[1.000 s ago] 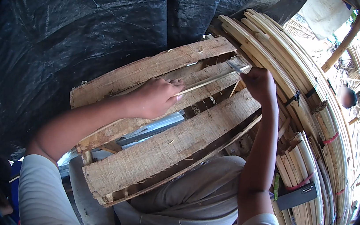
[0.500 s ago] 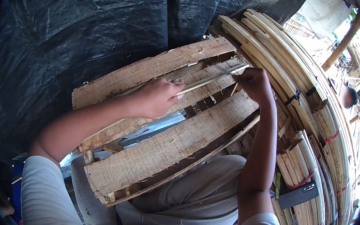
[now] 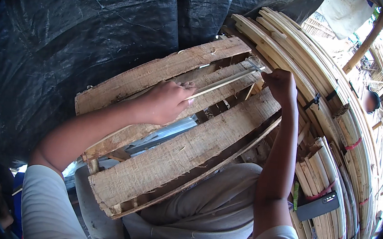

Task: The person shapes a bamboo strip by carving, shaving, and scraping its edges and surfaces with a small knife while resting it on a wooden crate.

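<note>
A thin pale wooden strip (image 3: 224,83) slants over the middle board of a slatted wooden bench (image 3: 148,170). My left hand (image 3: 167,101) rests on that board, its fingers closed round the strip's nearer end. At the strip's far end my right hand (image 3: 279,86) is curled in a fist. From this fist a narrow grey blade (image 3: 257,67), like a small knife's, reaches across the strip's tip. My fingers hide its handle.
Long bundled wooden strips (image 3: 297,61) curve along the right side. A shorter stack (image 3: 322,170) there bears a dark phone (image 3: 317,207). Black plastic sheeting (image 3: 76,50) hangs behind the bench. Gaps separate the bench boards. A person (image 3: 370,102) is far right.
My right hand has shifted slightly right and toward the strip's tip, and the blade, blurred over the strip before, now sits at its end. My left hand stays almost in place.
</note>
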Action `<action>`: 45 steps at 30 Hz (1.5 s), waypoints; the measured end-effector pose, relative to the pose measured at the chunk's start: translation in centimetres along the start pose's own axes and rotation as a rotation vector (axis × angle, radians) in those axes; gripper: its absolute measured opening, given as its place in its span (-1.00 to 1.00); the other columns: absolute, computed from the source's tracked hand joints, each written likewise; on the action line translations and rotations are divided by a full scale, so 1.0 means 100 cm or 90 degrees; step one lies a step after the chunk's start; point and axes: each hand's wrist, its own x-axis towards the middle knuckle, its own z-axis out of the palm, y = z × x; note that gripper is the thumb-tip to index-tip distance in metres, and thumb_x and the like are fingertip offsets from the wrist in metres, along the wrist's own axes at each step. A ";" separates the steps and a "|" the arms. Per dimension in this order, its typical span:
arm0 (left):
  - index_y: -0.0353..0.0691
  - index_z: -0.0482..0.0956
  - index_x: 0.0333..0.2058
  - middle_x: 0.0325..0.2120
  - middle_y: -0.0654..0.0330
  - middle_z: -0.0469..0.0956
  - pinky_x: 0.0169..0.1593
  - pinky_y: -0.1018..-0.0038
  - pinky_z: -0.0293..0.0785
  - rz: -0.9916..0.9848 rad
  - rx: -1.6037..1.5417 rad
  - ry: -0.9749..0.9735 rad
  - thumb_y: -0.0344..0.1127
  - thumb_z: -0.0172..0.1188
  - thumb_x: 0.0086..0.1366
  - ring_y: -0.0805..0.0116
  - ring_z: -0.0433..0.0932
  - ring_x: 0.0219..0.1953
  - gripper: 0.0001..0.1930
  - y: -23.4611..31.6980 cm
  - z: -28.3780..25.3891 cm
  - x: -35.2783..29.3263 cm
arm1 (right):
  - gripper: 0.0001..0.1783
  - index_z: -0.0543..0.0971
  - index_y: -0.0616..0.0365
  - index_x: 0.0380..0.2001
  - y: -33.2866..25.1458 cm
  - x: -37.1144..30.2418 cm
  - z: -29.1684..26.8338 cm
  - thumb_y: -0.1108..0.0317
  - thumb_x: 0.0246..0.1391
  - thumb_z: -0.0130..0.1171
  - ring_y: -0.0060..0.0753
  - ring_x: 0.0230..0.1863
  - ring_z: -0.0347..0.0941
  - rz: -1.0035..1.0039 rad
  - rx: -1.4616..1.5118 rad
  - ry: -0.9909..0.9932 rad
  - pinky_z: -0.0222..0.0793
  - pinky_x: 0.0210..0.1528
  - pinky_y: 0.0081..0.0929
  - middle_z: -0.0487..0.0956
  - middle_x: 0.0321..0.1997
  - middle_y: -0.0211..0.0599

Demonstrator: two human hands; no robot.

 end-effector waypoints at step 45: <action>-0.42 0.43 -0.33 -0.63 -0.03 0.33 -0.31 0.24 0.38 -0.156 -0.115 -0.007 -0.21 -0.07 0.58 0.26 0.25 -0.56 -0.64 0.016 -0.009 -0.017 | -0.72 0.71 0.08 -0.44 -0.074 -0.062 0.017 0.08 0.06 0.40 -0.20 -0.49 0.65 -0.170 0.114 0.012 0.52 -0.40 -0.31 0.68 -0.54 -0.22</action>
